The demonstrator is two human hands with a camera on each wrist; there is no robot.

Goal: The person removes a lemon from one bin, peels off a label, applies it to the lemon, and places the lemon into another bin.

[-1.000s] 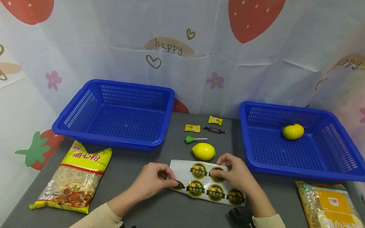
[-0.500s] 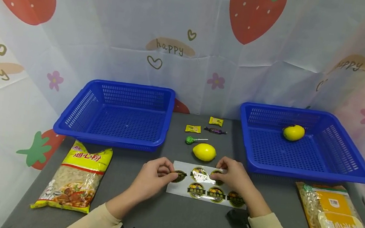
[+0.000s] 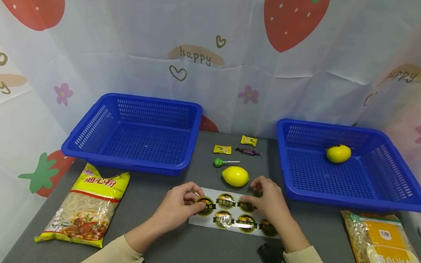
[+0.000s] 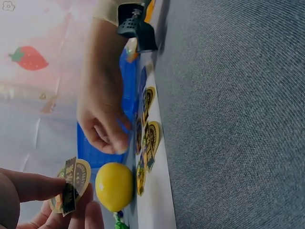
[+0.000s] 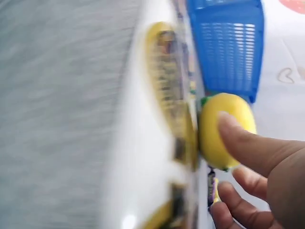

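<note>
Head camera looks forward and down over the table (image 3: 195, 257); both wrist cameras sit low and close, sharing the lemon (image 3: 235, 176) and sticker sheet (image 3: 235, 215).

- Left hand (image 3: 178, 204) — fingers curled, thumb and forefinger pinched together at the tips, forearm in a cream sleeve running in from the bench's near edge.
- Right hand (image 3: 270, 200) — palm down, fingers loosely bent and reaching forward, its sleeved forearm angling in from the near edge.
</note>
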